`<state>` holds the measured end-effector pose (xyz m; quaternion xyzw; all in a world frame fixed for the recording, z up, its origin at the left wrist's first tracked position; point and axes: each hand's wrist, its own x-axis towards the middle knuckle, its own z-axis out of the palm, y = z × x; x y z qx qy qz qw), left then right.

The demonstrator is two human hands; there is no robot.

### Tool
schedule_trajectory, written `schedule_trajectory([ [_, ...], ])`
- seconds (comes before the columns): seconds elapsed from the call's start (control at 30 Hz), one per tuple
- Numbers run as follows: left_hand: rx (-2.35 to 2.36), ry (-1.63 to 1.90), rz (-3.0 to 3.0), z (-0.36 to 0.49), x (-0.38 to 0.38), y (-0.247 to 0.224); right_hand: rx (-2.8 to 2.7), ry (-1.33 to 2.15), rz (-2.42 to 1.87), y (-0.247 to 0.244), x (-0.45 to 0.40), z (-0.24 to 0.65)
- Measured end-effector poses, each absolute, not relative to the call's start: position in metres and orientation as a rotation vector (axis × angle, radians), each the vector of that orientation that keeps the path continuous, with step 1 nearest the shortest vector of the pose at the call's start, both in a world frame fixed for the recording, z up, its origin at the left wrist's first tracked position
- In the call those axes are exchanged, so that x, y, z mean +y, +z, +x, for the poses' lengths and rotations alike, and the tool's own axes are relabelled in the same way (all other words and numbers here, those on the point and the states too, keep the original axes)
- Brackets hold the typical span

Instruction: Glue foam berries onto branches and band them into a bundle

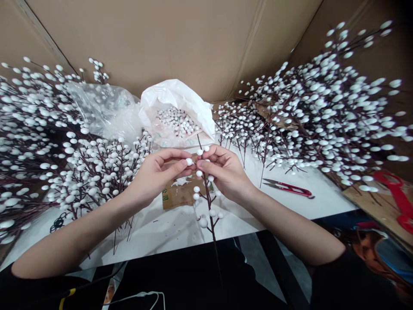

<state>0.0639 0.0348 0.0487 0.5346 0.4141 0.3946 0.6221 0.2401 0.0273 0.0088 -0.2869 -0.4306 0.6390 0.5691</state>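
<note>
Between thumb and fingers, my left hand pinches a small white berry. Beside it, my right hand is closed on a brown artificial berry branch, gripping it near its upper end. White berries sit along this branch, and its bare stem hangs down past the table's front edge. The two hands' fingertips nearly meet over a piece of brown cardboard. A smear of white paste lies on the cardboard. Behind the hands stands an open white bag holding many loose white berries.
Berry branches are heaped at left and right, with a smaller bunch near my left forearm. A clear plastic bag lies behind. Red thread snips rest on the white table; red-handled scissors lie far right.
</note>
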Motion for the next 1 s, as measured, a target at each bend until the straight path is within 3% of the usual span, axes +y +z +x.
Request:
schedule_trajectory([
  [1.0, 0.939, 0.957, 1.304, 0.0665, 0.0292, 0.0499, -0.985, 1.480, -0.709, 0.0074, 0.0265, 0.2378],
])
